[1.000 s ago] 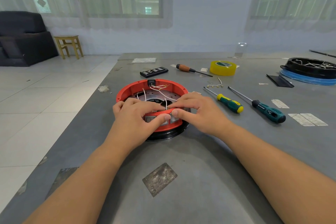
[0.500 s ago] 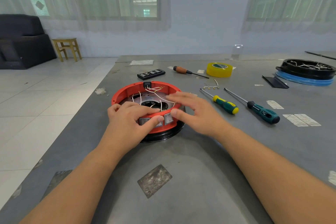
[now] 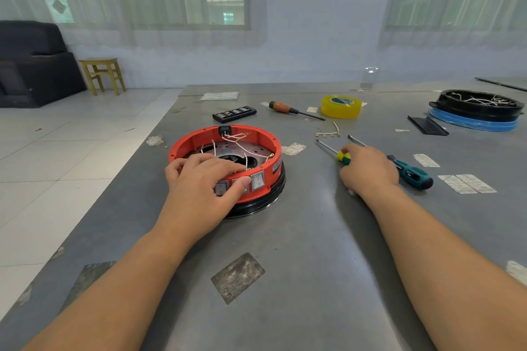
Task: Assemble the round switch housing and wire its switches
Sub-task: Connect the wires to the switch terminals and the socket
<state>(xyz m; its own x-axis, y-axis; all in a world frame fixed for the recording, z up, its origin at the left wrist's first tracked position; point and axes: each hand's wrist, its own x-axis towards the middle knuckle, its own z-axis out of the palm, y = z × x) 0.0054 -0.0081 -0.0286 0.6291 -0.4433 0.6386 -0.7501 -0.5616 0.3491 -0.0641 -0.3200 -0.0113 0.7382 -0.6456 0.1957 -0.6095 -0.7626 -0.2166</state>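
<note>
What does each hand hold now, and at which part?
The left hand grips the red housing at its near rim. The right hand covers the yellow-green screwdriver handle; a closed grip cannot be told.

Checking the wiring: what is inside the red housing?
Inside the red housing: loose white wires, a perforated metal plate, a dark central opening. The left hand covers the near part.
</note>
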